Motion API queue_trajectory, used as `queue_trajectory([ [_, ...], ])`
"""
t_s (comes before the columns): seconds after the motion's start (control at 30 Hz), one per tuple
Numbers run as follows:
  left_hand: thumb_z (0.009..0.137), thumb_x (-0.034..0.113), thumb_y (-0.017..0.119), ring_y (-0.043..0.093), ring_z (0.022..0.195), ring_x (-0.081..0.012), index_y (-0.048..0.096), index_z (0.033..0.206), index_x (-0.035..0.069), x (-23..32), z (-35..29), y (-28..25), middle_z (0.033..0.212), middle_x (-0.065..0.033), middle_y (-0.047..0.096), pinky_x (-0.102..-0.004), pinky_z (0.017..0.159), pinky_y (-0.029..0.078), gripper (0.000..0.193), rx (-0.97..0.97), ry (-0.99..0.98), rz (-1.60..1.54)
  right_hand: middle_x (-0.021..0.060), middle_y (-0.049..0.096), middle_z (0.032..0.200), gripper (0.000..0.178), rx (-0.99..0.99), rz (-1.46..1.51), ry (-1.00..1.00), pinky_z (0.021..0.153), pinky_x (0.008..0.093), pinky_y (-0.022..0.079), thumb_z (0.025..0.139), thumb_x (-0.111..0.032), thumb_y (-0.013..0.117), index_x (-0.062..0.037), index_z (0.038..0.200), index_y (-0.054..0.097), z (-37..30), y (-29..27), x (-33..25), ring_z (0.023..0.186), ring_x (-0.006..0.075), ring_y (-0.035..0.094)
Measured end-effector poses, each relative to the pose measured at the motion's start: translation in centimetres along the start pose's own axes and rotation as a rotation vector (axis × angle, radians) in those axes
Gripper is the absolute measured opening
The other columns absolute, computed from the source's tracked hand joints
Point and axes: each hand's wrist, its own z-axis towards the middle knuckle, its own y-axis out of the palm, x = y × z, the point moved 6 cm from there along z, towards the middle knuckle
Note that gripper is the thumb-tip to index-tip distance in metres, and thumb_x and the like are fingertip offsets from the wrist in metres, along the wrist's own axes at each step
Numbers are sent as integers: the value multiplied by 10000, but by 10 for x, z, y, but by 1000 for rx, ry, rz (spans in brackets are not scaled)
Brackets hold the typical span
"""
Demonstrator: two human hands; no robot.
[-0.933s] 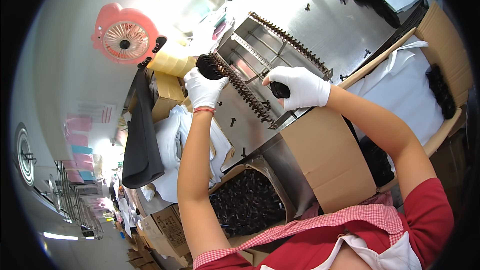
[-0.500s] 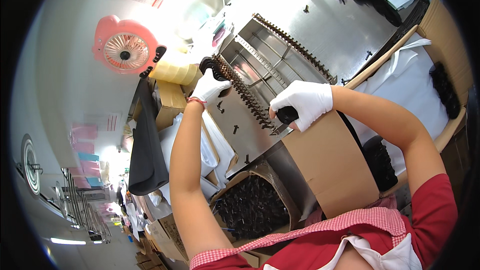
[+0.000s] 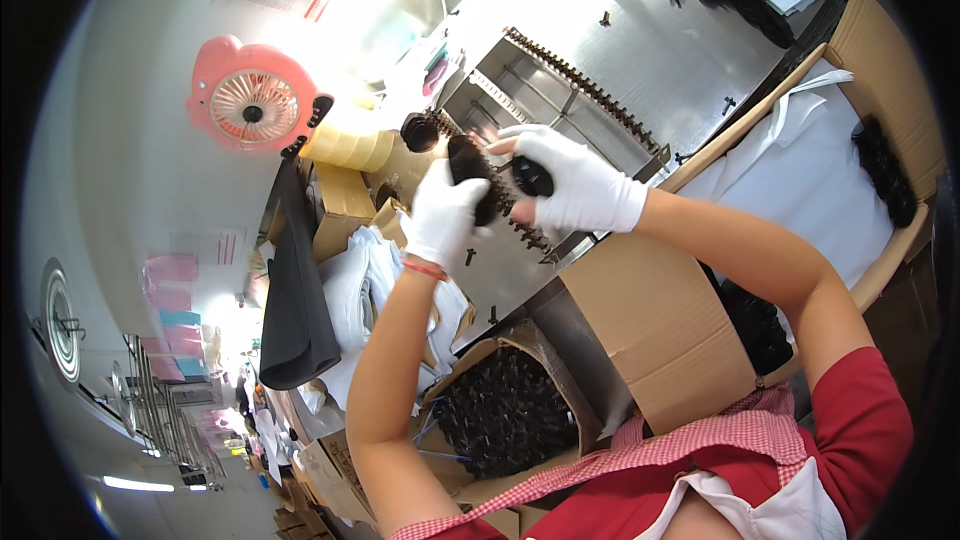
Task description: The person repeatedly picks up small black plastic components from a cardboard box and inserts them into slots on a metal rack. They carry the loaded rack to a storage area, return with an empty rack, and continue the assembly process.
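At the metal rack [image 3: 578, 77], left fingers [image 3: 468, 194] grip a dark coil [image 3: 467, 162], right fingers [image 3: 524, 211] cup a black bundle [image 3: 532, 177].

Person's L hand [image 3: 440, 217] grips blk curved pc [image 3: 467, 162]; R hand [image 3: 575, 180] holds blk round pc [image 3: 532, 177] nr spiked frame [image 3: 580, 86].

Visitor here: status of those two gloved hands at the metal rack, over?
Left hand gripping a dark piece, somewhat blurred. Right hand holding a black rounded object. Metal rack: left side partly hidden by the hands.
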Motion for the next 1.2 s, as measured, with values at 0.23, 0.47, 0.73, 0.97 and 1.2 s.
queue_trajectory([
  [0.23,1045,196,401,664,853,-233,566,1156,4,31,-36,22,983,-110,627,-346,770,536,277,-480,372,337,133,551,1163,536,31,-125,24,929,382,524,702,-176,798,-136,1185,569,3,-1,-3,1076,318,603],
  [0.47,780,236,777,648,929,-273,619,1120,10,-71,138,-95,959,-143,682,-342,858,525,438,392,471,676,109,630,1066,442,-38,-167,116,925,355,507,697,-113,798,-74,1100,621,-4,-19,31,1027,287,628],
  [0.73,837,142,672,596,540,-187,616,1113,15,-68,167,-56,732,-100,636,-333,512,512,309,212,114,248,122,627,1074,466,-107,-228,57,926,381,520,713,-187,757,-113,1154,623,-9,-21,42,1046,305,623],
  [0.97,916,272,496,698,891,-413,734,937,29,-32,134,-79,913,-232,716,-486,802,550,341,448,81,1171,129,614,1135,534,56,-173,99,928,356,514,693,-84,801,-67,1188,600,-11,-14,34,1040,300,627],
  [1.2,993,253,569,651,803,-159,650,1101,-21,31,-18,50,897,-110,683,-324,737,523,306,7,361,92,160,491,1341,708,238,-195,-138,994,396,481,680,-192,877,-61,1258,489,-30,-22,-19,1182,342,554],
])
